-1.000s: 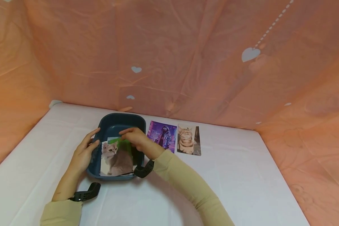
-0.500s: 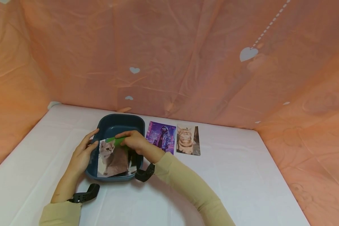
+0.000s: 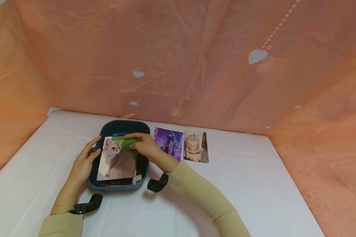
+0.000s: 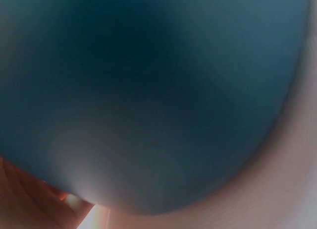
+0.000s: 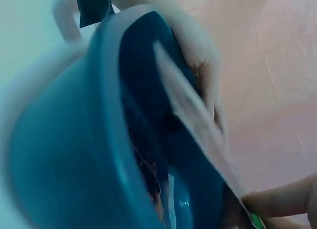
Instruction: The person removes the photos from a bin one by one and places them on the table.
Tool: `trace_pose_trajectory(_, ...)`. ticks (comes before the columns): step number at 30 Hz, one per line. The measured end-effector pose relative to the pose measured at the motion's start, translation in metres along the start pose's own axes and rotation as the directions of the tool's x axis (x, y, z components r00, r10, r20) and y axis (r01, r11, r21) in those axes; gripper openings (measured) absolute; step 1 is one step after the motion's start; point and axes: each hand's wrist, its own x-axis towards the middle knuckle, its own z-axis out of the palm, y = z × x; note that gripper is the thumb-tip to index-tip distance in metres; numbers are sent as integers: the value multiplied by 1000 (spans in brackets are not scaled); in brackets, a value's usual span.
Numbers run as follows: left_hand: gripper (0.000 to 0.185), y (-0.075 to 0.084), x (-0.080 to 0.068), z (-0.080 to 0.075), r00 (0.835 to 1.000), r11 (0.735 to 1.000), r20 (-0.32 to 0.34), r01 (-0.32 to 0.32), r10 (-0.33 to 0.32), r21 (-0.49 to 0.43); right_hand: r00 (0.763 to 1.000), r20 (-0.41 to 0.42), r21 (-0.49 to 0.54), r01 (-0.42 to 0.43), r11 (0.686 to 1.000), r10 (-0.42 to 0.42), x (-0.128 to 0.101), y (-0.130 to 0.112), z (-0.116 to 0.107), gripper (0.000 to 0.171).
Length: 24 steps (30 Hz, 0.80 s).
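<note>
Green shows at the fingertips of the right hand, which pinches the upper right corner of a kitten photo between thumb and fingers; whether that green belongs to this print or to another beneath it, I cannot tell. The photo is over the inside of a dark blue tub, tilted, and the right wrist view shows it edge-on, apart from what lies below. Under its lower edge, a dark print and a whitish piece show in the tub. Across from the pinch, the left hand rests relaxed fingers against the tub's left rim, apparently steadying it.

Just beyond the tub's right side, 2 prints lie flat on the white table: a purple hooded figure, partly behind the right wrist, and next to it a ginger cat picture.

I judge the step in hand to be handling the kitten photo within the tub. The next move seems to call for a firm pinch, keeping the photo clear of the rim and the loose prints below.
</note>
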Motion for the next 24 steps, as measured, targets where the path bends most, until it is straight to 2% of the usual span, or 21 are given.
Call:
trace_pose_trajectory(8, 51, -3, 0, -4, 1000, 1000, 0, -8, 8, 27, 998, -16, 47, 56, 997, -56, -7, 3, -17, 34)
trace_pose_trajectory(15, 53, -4, -1, -2, 1000, 999, -3, 17, -17, -28, 996, -41, 98, 86, 991, -83, -9, 9, -35, 36)
trace_pose_trajectory(24, 52, -5, 0, -5, 1000, 999, -8, -23, 23, -38, 993, -83, 90, 95, 991, -88, -10, 21, -62, 36)
